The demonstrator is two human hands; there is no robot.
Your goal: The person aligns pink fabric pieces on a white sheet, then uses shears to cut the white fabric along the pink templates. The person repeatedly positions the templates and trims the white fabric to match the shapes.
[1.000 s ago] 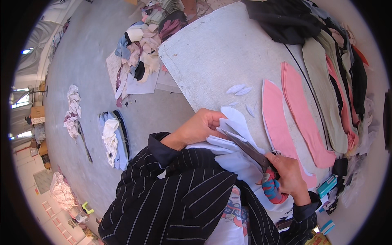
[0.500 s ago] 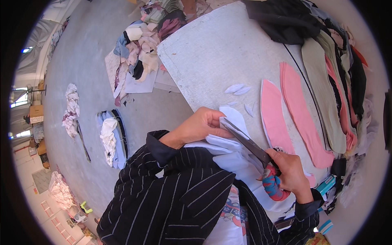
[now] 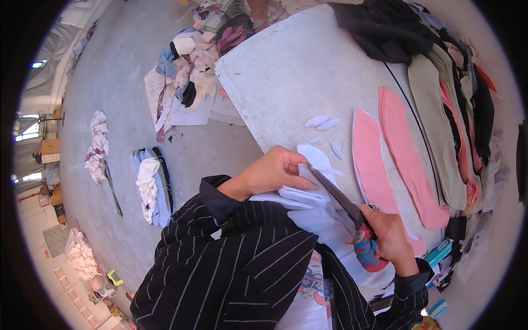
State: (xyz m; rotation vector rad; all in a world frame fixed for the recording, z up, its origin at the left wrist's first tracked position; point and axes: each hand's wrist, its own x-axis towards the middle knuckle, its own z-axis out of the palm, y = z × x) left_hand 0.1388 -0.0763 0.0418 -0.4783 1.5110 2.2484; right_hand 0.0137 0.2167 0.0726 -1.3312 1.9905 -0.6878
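My left hand point(image 3: 280, 171) pinches the edge of a pale blue-white cloth point(image 3: 313, 220), which is folded in layers and drapes down toward my lap. In my right hand point(image 3: 389, 231) is a pair of large dark scissors point(image 3: 345, 201), its handle wrapped in red and blue fabric strips. The blades point up and left, with their tips at the cloth just beside my left fingertips. Small leaf-shaped white offcuts point(image 3: 322, 121) lie on the table beyond my hands. Just right of the cloth rest long curved pink fabric pieces point(image 3: 367, 148).
The pale table point(image 3: 286, 66) ends at a left edge above the grey floor. Along its right side lie grey-green fabric strips point(image 3: 429, 104) and black cloth point(image 3: 379, 27). Scrap heaps point(image 3: 192, 60) and a blue-white bundle point(image 3: 149, 187) sit on the floor. A teal box point(image 3: 438, 252) is near my right wrist.
The scissors and both hands have shifted only slightly, the blades now looking closer together at the cloth edge. The whole view has moved a little.
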